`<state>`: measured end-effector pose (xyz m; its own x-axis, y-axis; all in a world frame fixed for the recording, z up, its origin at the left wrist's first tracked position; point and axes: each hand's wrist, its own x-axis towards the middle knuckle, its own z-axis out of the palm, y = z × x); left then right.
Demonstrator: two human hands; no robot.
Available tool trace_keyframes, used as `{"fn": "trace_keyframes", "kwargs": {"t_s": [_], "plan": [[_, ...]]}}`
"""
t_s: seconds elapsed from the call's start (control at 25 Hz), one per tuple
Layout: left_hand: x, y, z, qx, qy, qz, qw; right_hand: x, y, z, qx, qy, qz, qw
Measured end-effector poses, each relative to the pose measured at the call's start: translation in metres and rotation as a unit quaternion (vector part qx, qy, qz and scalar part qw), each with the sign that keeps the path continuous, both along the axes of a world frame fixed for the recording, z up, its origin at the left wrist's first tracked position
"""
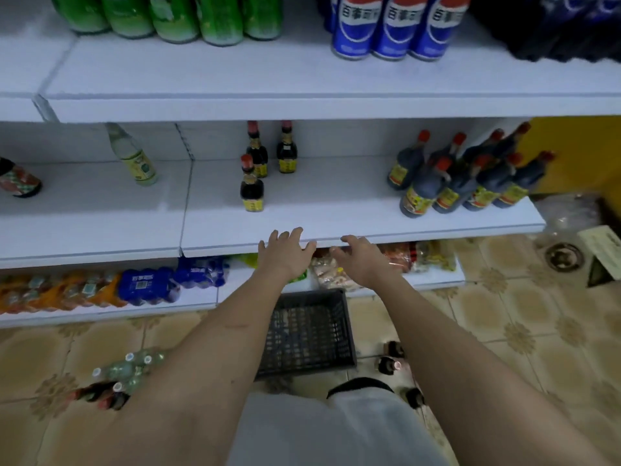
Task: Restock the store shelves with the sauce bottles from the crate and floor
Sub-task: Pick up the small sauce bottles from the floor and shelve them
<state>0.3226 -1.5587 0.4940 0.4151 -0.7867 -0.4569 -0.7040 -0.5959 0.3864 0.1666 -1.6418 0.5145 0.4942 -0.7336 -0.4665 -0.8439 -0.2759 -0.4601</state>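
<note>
three small sauce bottles (252,183) stand upright on the middle shelf (336,210), necks pointing up, well behind your hands. your left hand (285,253) and right hand (361,260) reach to that shelf's front edge, fingers (295,235) loosely spread and holding nothing; the nearest bottle stands just beyond your left fingertips, apart from them. at the shelf's right end a cluster of bigger dark bottles (467,176) stands upright, red caps up. below you, the dark crate (307,334) sits on the floor (504,331); you can see only its mesh bottom. more dark bottles (391,359) sit on the tiles just right of the crate, and a bunch of bottles (114,381) lies on the floor by your left forearm.
</note>
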Motion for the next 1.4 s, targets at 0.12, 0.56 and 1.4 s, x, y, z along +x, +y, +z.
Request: {"fn": "trace_keyframes", "kwargs": {"t_s": [0.12, 0.56, 1.4], "plan": [[-0.033, -0.006, -0.003, 0.011, 0.011, -0.064, 0.998, -0.047, 0.008, -0.007, 0.026, -0.001, -0.033, 0.999], [-0.191, -0.062, -0.012, 0.027, 0.029, -0.205, 0.978, -0.227, 0.008, -0.030, 0.080, 0.048, -0.164, 0.982], [-0.389, -0.080, -0.197, 0.226, 0.174, -0.220, 0.933, -0.428, 0.066, -0.197, 0.254, -0.033, -0.435, 0.863]]}}
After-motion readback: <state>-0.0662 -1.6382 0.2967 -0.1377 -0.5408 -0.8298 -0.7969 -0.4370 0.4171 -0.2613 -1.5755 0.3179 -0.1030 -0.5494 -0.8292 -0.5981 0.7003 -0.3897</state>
